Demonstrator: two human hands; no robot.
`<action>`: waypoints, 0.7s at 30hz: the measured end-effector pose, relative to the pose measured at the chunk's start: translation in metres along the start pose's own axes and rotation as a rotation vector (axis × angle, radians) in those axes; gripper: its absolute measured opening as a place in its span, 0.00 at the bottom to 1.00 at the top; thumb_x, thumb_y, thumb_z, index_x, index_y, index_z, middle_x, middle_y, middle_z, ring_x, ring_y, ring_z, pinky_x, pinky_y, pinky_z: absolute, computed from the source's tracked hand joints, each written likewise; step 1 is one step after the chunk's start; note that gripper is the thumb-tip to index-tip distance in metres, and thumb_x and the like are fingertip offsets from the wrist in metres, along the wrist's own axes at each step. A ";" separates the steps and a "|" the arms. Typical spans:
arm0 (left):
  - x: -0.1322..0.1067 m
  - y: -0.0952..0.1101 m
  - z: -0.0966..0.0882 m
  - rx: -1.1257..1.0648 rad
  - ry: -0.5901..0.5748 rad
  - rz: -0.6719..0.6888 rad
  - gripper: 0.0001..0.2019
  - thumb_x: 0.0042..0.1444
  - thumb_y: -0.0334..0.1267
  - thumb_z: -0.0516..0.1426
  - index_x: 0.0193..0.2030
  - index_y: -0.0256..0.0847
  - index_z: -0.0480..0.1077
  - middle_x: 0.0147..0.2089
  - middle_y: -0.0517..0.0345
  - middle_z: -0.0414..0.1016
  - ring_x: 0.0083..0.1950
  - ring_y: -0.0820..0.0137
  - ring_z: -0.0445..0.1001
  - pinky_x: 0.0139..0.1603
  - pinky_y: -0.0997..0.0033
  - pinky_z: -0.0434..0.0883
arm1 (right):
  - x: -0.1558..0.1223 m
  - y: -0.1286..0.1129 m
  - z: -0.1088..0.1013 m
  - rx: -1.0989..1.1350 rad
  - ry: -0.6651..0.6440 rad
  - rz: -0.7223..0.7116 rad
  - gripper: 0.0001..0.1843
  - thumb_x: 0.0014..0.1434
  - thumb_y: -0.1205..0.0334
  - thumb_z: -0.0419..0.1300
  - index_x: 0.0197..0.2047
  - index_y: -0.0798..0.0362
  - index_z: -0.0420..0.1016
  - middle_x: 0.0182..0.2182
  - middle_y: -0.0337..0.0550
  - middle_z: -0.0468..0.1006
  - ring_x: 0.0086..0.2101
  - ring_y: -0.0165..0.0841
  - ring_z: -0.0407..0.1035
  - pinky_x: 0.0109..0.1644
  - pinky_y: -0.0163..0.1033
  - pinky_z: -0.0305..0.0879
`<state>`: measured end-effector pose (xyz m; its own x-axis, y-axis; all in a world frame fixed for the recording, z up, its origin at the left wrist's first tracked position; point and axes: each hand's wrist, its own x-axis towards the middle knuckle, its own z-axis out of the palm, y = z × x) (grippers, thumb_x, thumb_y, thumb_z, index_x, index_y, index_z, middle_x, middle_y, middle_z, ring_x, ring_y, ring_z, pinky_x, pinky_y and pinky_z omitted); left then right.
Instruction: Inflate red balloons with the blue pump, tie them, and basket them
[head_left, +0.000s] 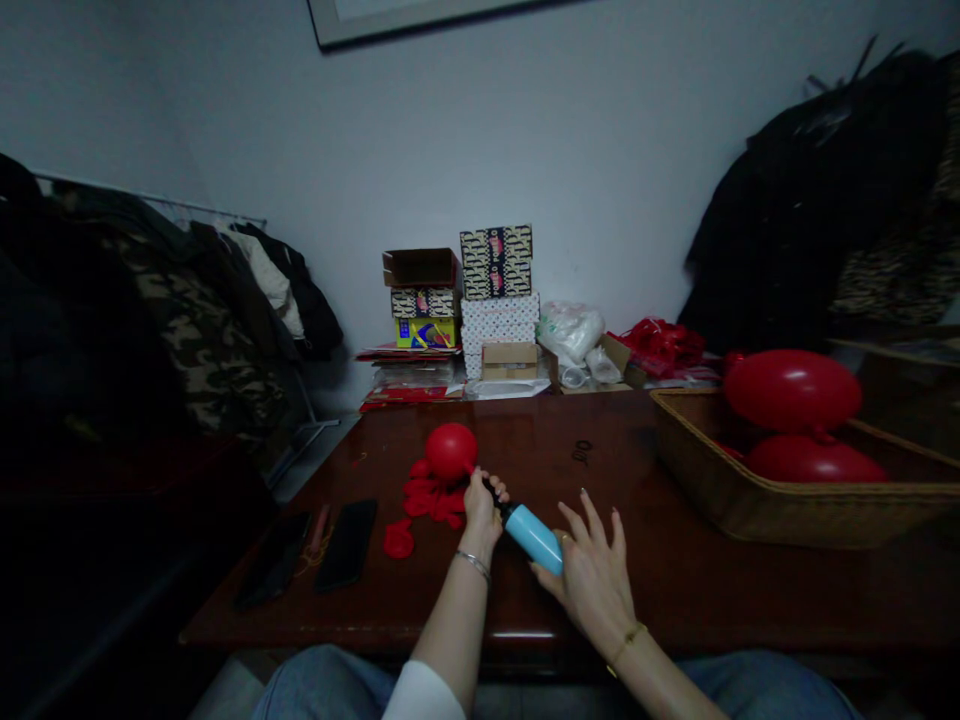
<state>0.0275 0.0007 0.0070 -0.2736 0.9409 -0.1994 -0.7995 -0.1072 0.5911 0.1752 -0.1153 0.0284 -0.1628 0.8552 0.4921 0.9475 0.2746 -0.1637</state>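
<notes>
My left hand (484, 505) is closed around the black nozzle end of a light blue hand balloon pump (534, 538), with the neck of a red balloon (451, 452) pinched there. That balloon is partly inflated and round. At the pump's near end, my right hand (596, 575) grips the blue body between thumb and index finger, its other fingers stretched out. Several flat red balloons (427, 500) lie just left of my left hand, and one more flat balloon (399, 540) rests closer to me.
A wicker basket (780, 510) with large inflated red balloons (793, 390) stands at the right. Two dark phones (346, 545) lie on the left of the brown table (660, 590). Boxes (499, 330) and plastic bags (571, 330) are stacked at the back. Black rings (581, 452) lie mid-table.
</notes>
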 end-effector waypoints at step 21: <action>0.001 0.004 0.001 -0.037 -0.021 -0.006 0.10 0.57 0.37 0.53 0.28 0.40 0.55 0.20 0.68 0.52 0.16 0.81 0.52 0.15 0.82 0.50 | -0.023 0.022 -0.021 -0.029 -0.011 -0.019 0.16 0.51 0.48 0.58 0.37 0.49 0.78 0.56 0.45 0.69 0.62 0.48 0.46 0.64 0.61 0.30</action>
<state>0.0249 0.0012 0.0097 -0.2576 0.9481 -0.1863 -0.8207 -0.1129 0.5601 0.2059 -0.1380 0.0312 -0.1836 0.8548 0.4853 0.9519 0.2777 -0.1291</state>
